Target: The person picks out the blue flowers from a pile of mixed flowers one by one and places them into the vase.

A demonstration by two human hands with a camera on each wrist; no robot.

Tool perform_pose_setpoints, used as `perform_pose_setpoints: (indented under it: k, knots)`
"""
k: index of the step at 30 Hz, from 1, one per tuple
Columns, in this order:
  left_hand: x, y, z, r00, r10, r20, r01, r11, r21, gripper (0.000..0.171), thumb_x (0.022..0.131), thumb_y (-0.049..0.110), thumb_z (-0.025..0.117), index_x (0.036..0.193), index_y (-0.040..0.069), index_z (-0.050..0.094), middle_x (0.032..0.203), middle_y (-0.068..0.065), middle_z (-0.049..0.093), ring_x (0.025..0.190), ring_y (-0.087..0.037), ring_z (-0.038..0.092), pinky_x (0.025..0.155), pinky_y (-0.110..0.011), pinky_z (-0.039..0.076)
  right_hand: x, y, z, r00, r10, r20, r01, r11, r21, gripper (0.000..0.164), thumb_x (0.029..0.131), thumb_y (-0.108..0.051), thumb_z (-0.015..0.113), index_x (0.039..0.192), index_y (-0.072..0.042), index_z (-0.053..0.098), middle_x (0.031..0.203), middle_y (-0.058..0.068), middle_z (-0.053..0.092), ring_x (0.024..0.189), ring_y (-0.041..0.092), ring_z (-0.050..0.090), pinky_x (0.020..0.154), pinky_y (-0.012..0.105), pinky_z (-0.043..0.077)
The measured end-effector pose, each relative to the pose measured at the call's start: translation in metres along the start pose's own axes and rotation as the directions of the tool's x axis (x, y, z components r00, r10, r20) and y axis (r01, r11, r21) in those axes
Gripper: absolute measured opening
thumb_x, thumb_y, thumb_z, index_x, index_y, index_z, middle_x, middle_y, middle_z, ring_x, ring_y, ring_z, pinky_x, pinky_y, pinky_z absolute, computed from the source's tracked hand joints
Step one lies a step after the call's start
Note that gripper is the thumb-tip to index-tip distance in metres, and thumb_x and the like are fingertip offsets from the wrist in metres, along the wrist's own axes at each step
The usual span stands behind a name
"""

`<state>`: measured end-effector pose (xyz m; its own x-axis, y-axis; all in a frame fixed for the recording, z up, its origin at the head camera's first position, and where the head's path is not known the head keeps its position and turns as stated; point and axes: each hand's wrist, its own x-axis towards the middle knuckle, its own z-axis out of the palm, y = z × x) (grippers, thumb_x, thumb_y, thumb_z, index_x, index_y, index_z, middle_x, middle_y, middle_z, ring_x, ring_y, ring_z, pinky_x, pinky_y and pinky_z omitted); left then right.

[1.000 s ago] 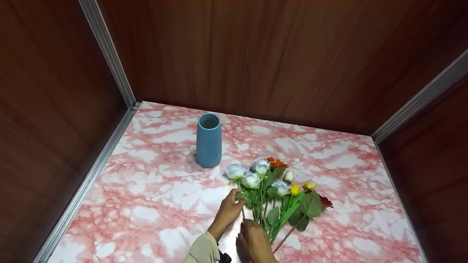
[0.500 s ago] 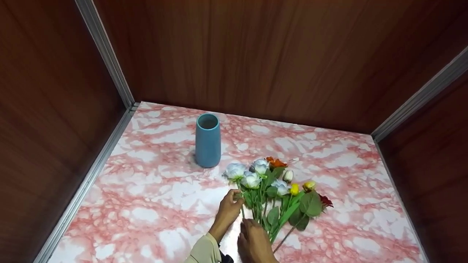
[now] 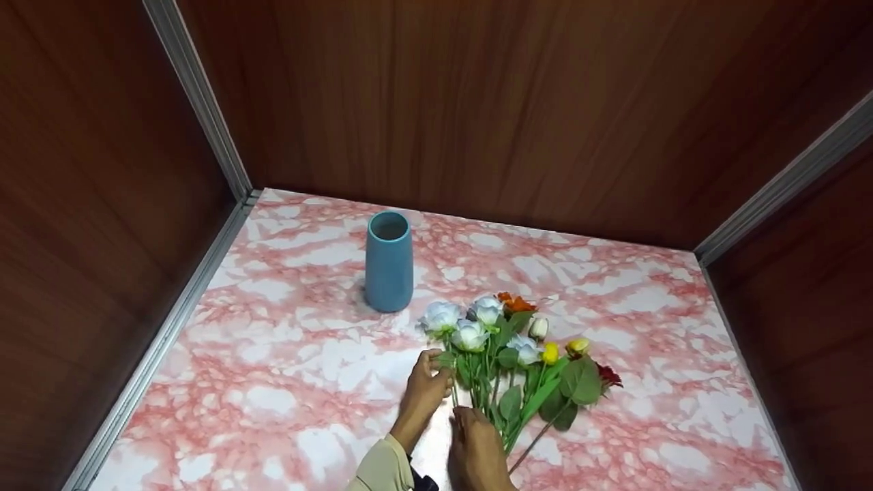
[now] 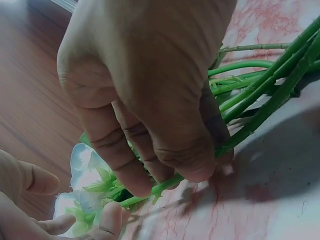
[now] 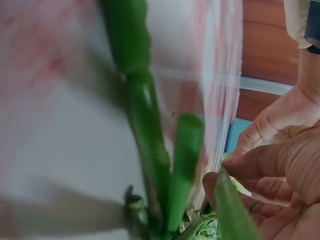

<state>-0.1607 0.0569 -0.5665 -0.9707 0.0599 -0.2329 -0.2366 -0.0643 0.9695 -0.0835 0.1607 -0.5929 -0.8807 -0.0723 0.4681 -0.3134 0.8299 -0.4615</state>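
My left hand is just below a pale blue-white flower, its thumb and fingers apart around a small leaf. In the left wrist view the left fingers touch or lie close to the stem near the blossoms; I cannot tell which. Lower on that stem, my right hand pinches it between thumb and finger. To the right of both hands lies a loose bunch of flowers: more pale blossoms, yellow tulips, a white bud, an orange flower and a dark red one.
A tall blue vase stands upright behind the hands, its mouth facing up. The pink-and-white marbled tabletop is bordered by dark wooden panels at the back and both sides.
The left thumb and fingers have spread a little, showing the leaf between them, and the nearest pale flower has shifted slightly up. My right hand has stayed almost in place.
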Motion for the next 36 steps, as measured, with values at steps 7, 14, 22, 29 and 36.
perform_pose_setpoints:
  k: [7,14,22,29,36]
  knots:
    - [-0.001,0.003,-0.001,1.0,-0.005,0.013,0.006,0.995,-0.095,0.048,0.085,0.006,0.046,0.13,0.0,0.03,0.11,-0.024,0.047,0.056,-0.013,0.049,0.048,-0.026,0.04,0.001,-0.001,0.0,0.999,-0.011,-0.035,0.012,1.0,0.004,0.019,0.074,0.001,0.066,0.092,-0.003,0.063,0.079,0.007,0.062,0.069,0.022,0.062,0.059,0.035,0.048]
    - [-0.009,0.023,-0.004,1.0,-0.012,0.006,0.013,0.991,-0.13,0.05,0.08,0.0,0.047,0.127,-0.008,0.031,0.093,-0.018,0.05,0.067,-0.017,0.054,0.056,-0.031,0.046,0.002,-0.003,0.0,0.997,-0.034,-0.067,0.035,0.999,0.011,0.022,0.073,-0.001,0.068,0.094,-0.004,0.063,0.079,0.006,0.062,0.07,0.02,0.061,0.06,0.033,0.047]
    - [-0.018,0.033,-0.006,1.0,0.031,-0.004,-0.031,0.993,-0.112,0.051,0.078,-0.002,0.048,0.125,-0.011,0.031,0.079,-0.011,0.054,0.062,-0.014,0.051,0.053,-0.026,0.042,0.001,-0.005,-0.003,0.996,-0.056,-0.067,0.059,0.998,0.034,0.025,0.072,0.001,0.067,0.096,-0.003,0.063,0.083,0.005,0.063,0.075,0.018,0.061,0.064,0.031,0.047]
    - [-0.012,0.019,-0.006,0.999,0.023,-0.031,-0.026,0.994,-0.107,0.054,0.08,0.0,0.05,0.13,-0.005,0.029,0.087,-0.016,0.057,0.061,-0.018,0.053,0.053,-0.029,0.046,0.0,-0.004,-0.001,0.995,-0.071,-0.077,0.075,0.996,0.05,0.027,0.07,0.003,0.066,0.096,-0.003,0.062,0.083,0.004,0.062,0.074,0.018,0.061,0.063,0.031,0.047]
    - [-0.019,0.03,-0.007,0.999,0.015,-0.033,-0.02,0.985,-0.172,0.054,0.079,-0.007,0.047,0.13,-0.009,0.028,0.105,-0.033,0.052,0.068,-0.018,0.054,0.064,-0.042,0.05,0.0,-0.007,-0.004,0.995,-0.072,-0.066,0.075,0.996,0.053,0.035,0.066,0.006,0.066,0.099,-0.004,0.061,0.087,0.004,0.062,0.078,0.018,0.061,0.065,0.031,0.048]
